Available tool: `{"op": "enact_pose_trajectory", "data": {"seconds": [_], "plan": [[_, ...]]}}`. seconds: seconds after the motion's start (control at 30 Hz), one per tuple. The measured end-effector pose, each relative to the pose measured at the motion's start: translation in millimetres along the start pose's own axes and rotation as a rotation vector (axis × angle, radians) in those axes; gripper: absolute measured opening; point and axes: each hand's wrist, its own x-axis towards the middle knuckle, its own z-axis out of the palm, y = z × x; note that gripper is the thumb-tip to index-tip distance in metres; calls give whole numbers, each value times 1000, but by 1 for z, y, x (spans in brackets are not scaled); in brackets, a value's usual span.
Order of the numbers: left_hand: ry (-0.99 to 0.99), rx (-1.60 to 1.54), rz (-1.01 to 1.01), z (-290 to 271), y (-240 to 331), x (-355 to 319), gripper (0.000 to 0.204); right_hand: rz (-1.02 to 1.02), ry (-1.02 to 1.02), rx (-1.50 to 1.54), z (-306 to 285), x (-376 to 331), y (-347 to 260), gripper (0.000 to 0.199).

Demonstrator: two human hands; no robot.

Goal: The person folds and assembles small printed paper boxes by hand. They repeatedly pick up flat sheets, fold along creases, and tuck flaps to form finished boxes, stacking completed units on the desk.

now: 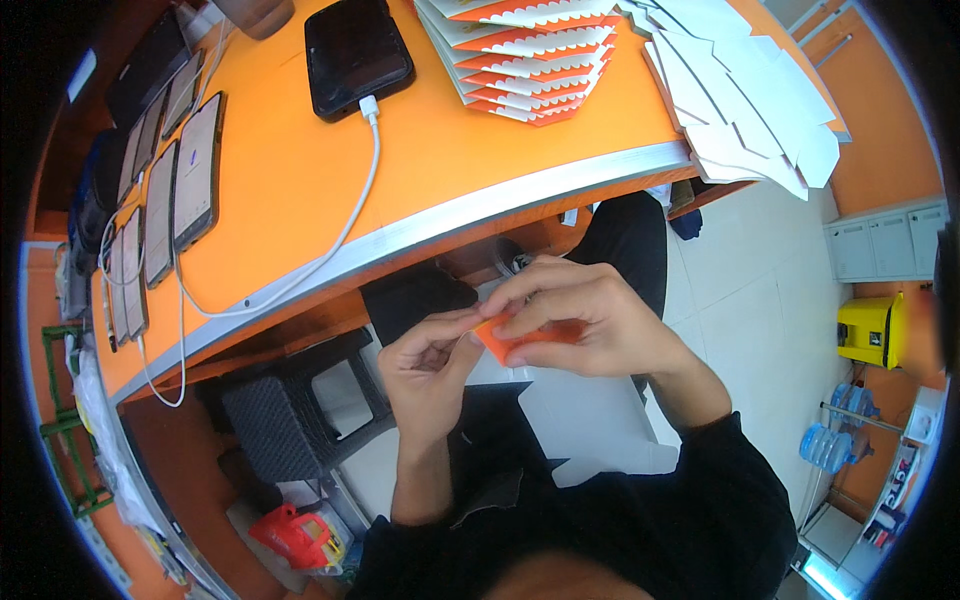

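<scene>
Above my lap, both hands pinch a small orange cardboard piece. My left hand grips its left edge between thumb and fingers. My right hand holds it from the right, thumb below and fingers over the top, hiding part of it. Just under the hands, a white cardboard blank with cut tabs lies across my lap; whether it joins the orange piece I cannot tell. On the table ahead stands a nested stack of orange-and-white folded cartons with scalloped edges. Flat white blanks lie to its right, overhanging the edge.
The orange table has a metal front edge. A black device with a white cable lies on it, and several phones line its left side. A dark woven stool and a red container stand at lower left.
</scene>
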Motion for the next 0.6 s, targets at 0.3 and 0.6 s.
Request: {"op": "enact_pose_trajectory", "data": {"seconds": [0.3, 0.6], "plan": [[-237, 34, -50, 3, 12, 3, 20, 132, 7, -9, -1, 4, -10, 33], [-324, 24, 36, 8, 14, 4, 24, 163, -11, -7, -6, 5, -5, 21]]}}
